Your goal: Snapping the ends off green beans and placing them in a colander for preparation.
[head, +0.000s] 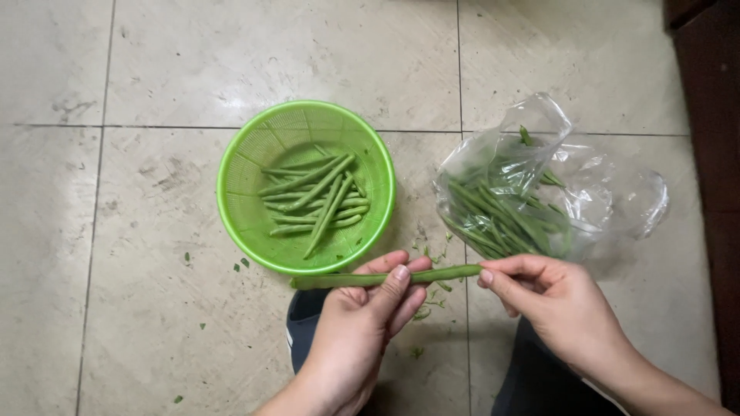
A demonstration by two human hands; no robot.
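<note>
I see both hands clamped on one bean (385, 277) just below the basket (239, 208), left hand (362, 323) gripping its middle to steady it, right hand (555, 304) pinching its tip, the bag (609, 192) lying right of the basket.

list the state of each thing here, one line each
left hand: shut on the green bean
right hand: pinching the bean's right end
green bean: whole, held level between both hands
green colander: upright, partly filled with beans
plastic bag: open, lying on the floor, beans inside
</note>
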